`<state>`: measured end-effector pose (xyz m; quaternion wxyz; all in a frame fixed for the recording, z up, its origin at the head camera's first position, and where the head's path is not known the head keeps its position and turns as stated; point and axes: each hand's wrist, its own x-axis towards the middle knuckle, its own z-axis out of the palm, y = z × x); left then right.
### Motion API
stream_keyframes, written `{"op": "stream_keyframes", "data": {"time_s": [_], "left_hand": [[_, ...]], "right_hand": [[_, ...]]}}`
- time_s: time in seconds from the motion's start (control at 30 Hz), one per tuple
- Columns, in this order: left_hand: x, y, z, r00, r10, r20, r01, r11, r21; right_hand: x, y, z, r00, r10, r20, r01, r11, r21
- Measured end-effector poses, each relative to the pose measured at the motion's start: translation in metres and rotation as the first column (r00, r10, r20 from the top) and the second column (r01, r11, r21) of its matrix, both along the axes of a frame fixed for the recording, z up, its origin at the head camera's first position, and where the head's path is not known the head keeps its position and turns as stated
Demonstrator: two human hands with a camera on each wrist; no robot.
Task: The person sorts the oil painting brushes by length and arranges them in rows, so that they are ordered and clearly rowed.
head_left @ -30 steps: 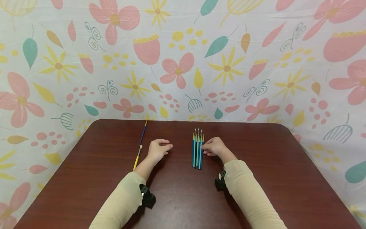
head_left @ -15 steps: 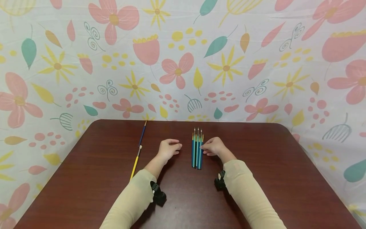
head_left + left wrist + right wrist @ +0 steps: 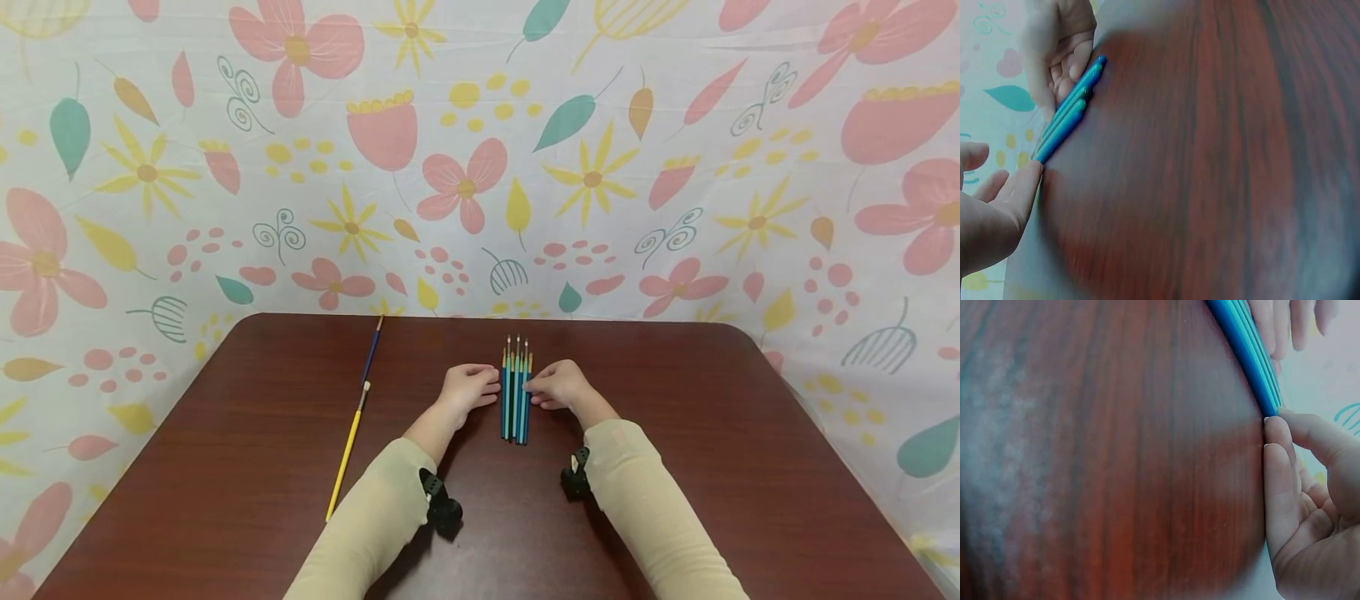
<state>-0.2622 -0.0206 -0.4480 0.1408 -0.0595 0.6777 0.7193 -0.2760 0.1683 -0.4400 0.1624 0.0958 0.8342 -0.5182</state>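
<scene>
Several blue and light-green paintbrushes (image 3: 516, 400) lie side by side on the table, bristles pointing away. At their right edge, my right hand (image 3: 562, 385) pinches the outermost paintbrush (image 3: 1254, 375) between thumb and finger. My left hand (image 3: 468, 388) is at the left edge of the row, its fingertips against or very close to the nearest brush; its fingers are loosely extended. In the left wrist view, the blue handle ends (image 3: 1075, 112) show between the two hands.
Further left, a yellow-handled paintbrush (image 3: 346, 458) and a dark-blue paintbrush (image 3: 371, 354) lie almost end to end. The brown table (image 3: 675, 400) backs onto a flower-patterned cloth (image 3: 480, 125).
My left hand has moved right, from near the yellow and dark-blue paintbrushes to the left edge of the row. The right hand and the row stay in place.
</scene>
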Motion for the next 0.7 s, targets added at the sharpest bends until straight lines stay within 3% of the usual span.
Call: {"op": "stream_keyframes", "data": {"time_s": [0.33,0.53,0.7], "left_hand": [[-0.002,0.013,0.002,0.995,0.094,0.046,-0.094,0.996,-0.008],[-0.001,0.018,0.0,0.993,0.117,0.004,-0.117,0.991,-0.072],[-0.002,0.022,-0.001,0.99,0.126,-0.062,-0.135,0.975,-0.174]], "right_hand": [[0.0,0.0,0.001,1.0,-0.007,0.003,0.007,1.0,0.008],[0.0,0.001,0.0,1.0,0.002,0.0,-0.002,1.0,0.004],[-0.002,0.001,-0.002,1.0,0.0,-0.005,0.0,1.0,-0.002]]}}
